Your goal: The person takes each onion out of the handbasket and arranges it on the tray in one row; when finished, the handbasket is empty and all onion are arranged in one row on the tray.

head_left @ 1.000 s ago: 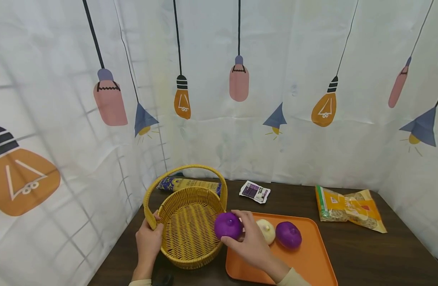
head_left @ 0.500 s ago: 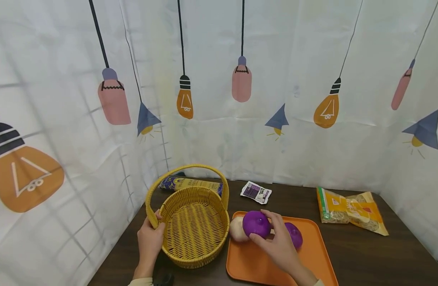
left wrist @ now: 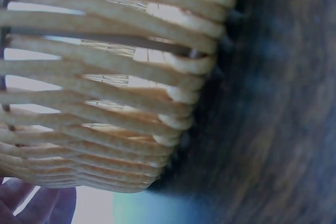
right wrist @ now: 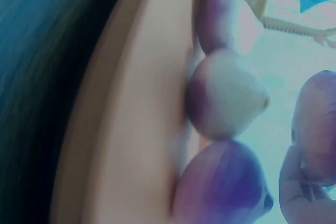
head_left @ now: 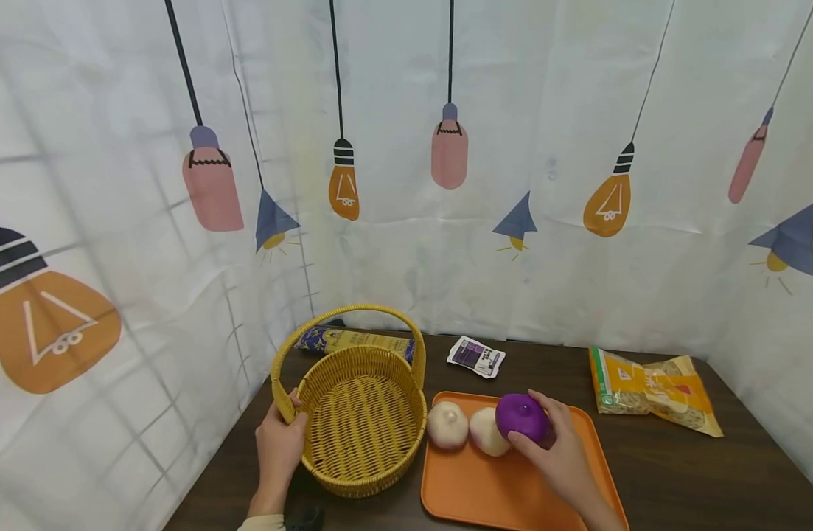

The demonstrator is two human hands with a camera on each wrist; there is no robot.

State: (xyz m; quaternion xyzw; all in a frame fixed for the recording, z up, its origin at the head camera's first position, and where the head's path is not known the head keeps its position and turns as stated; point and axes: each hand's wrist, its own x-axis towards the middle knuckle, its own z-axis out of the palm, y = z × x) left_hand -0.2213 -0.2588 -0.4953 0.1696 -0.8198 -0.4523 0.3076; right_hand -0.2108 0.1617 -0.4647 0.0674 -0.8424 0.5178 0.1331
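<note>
My left hand (head_left: 279, 440) grips the left rim of a yellow woven basket (head_left: 361, 420) near its handle base. In the left wrist view the basket's woven side (left wrist: 105, 93) fills much of the picture, with fingers (left wrist: 39, 205) at its edge. My right hand (head_left: 557, 451) holds a purple onion-like bulb (head_left: 522, 417) above the orange tray (head_left: 472, 487), thumb and fingers around it. Two white bulbs, one (head_left: 447, 425) beside the other (head_left: 488, 431), sit along the tray's back left. The right wrist view also shows a second purple bulb (right wrist: 223, 187) on the tray, hidden from the head view.
Behind the basket lies a blue and yellow packet (head_left: 340, 341). A small white and purple sachet (head_left: 475, 357) lies behind the tray, and an orange and clear bag (head_left: 654, 391) to its right. A lamp-printed curtain (head_left: 406, 265) closes off the dark table's far edge.
My right hand has moved right with the purple bulb, from the basket's edge to over the tray's right part, uncovering the white bulbs. My left hand keeps its grip on the basket.
</note>
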